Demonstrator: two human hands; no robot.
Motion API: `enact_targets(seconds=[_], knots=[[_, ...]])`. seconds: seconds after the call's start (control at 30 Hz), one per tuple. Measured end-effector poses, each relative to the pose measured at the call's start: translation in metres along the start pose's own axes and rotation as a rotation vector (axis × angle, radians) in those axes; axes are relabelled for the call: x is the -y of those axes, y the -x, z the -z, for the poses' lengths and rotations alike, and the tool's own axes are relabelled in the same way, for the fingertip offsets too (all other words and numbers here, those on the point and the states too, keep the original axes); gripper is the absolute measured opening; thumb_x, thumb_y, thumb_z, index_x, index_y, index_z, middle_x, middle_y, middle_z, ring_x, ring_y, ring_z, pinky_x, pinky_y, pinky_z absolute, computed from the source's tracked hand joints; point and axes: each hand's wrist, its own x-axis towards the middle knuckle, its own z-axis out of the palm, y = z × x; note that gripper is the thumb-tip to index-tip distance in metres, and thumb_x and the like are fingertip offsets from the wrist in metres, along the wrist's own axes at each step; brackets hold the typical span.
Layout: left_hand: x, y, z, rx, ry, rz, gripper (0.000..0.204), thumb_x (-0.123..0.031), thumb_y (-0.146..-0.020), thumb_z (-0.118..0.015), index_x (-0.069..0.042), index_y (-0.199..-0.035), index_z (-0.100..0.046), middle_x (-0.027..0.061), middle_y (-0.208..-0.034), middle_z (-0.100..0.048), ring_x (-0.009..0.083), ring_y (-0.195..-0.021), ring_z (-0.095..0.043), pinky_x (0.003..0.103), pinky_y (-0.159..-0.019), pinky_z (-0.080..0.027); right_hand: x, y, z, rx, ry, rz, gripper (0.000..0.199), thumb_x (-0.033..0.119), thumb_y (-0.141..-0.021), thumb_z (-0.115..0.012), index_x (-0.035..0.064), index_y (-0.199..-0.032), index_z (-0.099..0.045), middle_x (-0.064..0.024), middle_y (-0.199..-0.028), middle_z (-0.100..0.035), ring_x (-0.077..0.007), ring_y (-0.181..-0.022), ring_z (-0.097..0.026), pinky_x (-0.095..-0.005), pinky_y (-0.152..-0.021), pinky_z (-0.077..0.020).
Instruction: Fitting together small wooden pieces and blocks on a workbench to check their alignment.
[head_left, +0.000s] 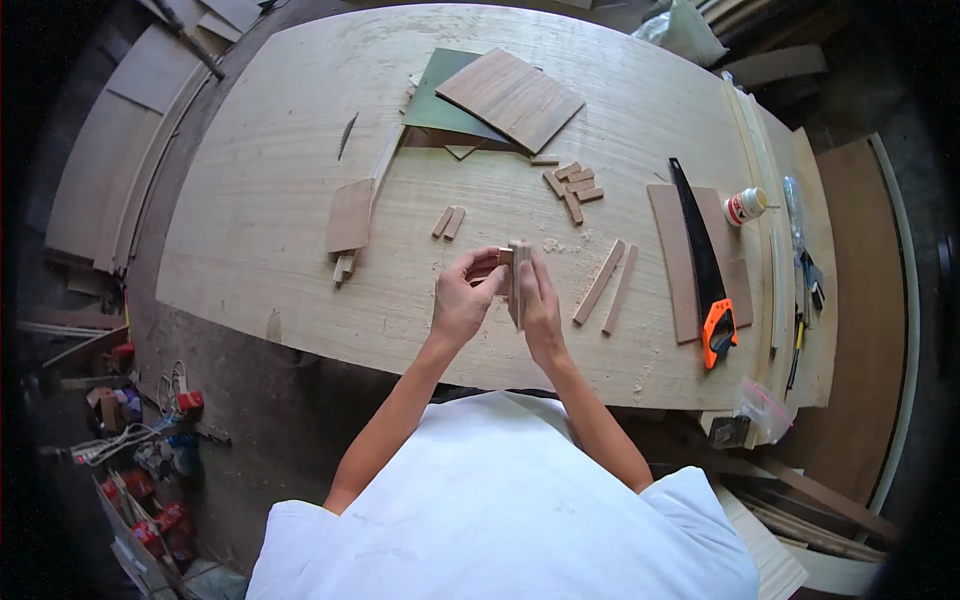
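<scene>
Above the near part of the workbench (260,220), both my hands meet in front of my chest. My left hand (461,308) pinches a small wooden block (506,257) between thumb and fingers. A flat, upright block (518,290) lies along the palm side of my right hand (541,312), whose fingers are extended along it. The two pieces touch or nearly touch; motion blurs the flat block's edges. Two short wooden blocks (448,222) lie beyond my left hand. Two longer wooden strips (605,285) lie right of my right hand, with wood shavings (553,245) close by.
Several small blocks (574,187) form a loose cluster farther back. Behind them a wooden board (512,98) overlaps a green sheet (440,92). At right a handsaw (695,230) with an orange handle rests on thin boards (664,215), near a white bottle (744,206).
</scene>
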Motion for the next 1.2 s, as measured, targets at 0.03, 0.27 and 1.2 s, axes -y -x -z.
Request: enact_targets(seconds=[0.03,0.27,1.2], knots=[[-0.001,-0.002,0.003,-0.014,0.006,-0.004,0.030,-0.007,-0.090,-0.068,0.004,-0.118,-0.064,0.0138,-0.106,-0.071,0.0180,-0.097,-0.069,0.030,-0.086,-0.056,0.002,0.007,-0.001,0.030,0.002,-0.092,0.058,0.039,-0.105,-0.044,0.0040,-0.151,-0.036,-0.0147,-0.131,-0.051,-0.0185,-0.112,-0.053,-0.0288,-0.091,-0.0464],[0.010,0.002,-0.002,0.057,-0.080,0.028,0.028,-0.009,-0.090,-0.068,0.005,-0.115,-0.065,0.0134,-0.105,-0.071,0.0171,-0.096,-0.069,0.029,-0.087,-0.055,0.009,-0.007,0.003,-0.003,-0.005,0.005,0.063,0.045,-0.103,-0.045,0.0068,-0.152,-0.034,-0.0133,-0.128,-0.051,-0.0172,-0.107,-0.054,-0.0308,-0.085,-0.0493],[-0.007,0.004,-0.007,0.028,-0.140,-0.095,0.024,-0.003,-0.090,-0.062,0.003,-0.113,-0.063,0.0136,-0.102,-0.071,0.0203,-0.095,-0.070,0.033,-0.085,-0.057,0.013,0.005,0.011,0.073,0.047,-0.179,0.059,0.042,-0.105,-0.043,0.0054,-0.151,-0.034,-0.0105,-0.117,-0.056,-0.0175,-0.104,-0.057,-0.0298,-0.083,-0.0510]])
